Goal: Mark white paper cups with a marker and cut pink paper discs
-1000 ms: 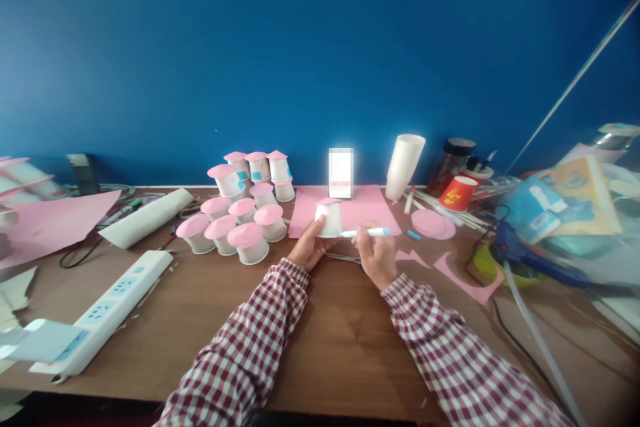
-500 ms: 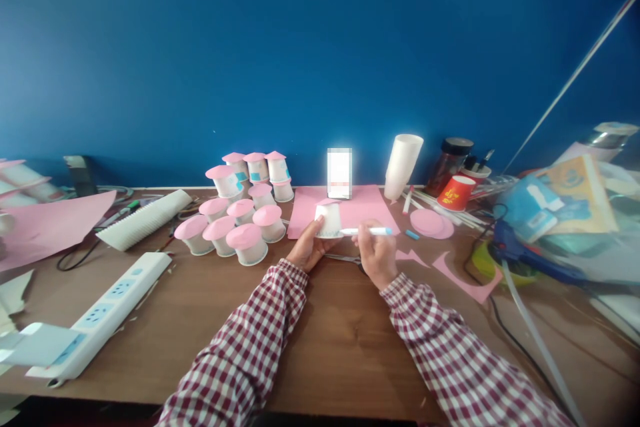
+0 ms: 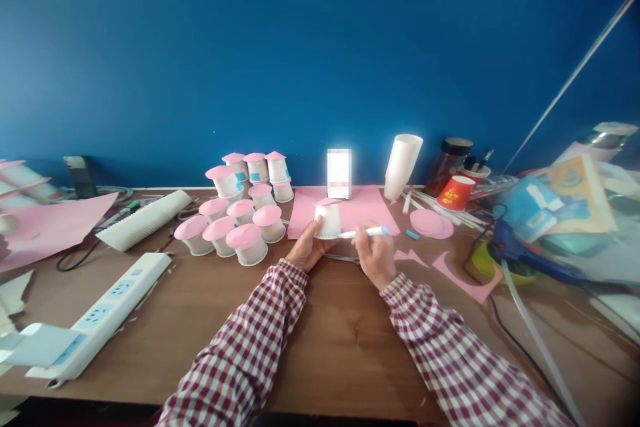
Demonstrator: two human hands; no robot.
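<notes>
My left hand (image 3: 307, 248) grips a small upturned white paper cup (image 3: 329, 221) with a pink paper top, holding it just above a pink sheet (image 3: 365, 208) on the wooden table (image 3: 320, 320). My right hand (image 3: 374, 255) is closed round a white marker with a blue end (image 3: 364, 232). The marker lies level and its tip touches the cup's lower right side. Both sleeves are red and white check.
Several pink-topped cups (image 3: 240, 207) are heaped to the left. A white power strip (image 3: 107, 300) and a cup stack on its side (image 3: 145, 219) lie further left. A tall cup stack (image 3: 403, 165), red cup (image 3: 456, 193), pink discs (image 3: 431, 222), blue glue gun (image 3: 525, 252) and cables crowd the right.
Almost nothing differs. The marker's tip has shifted very slightly along the cup's side, and both hands stay where they were.
</notes>
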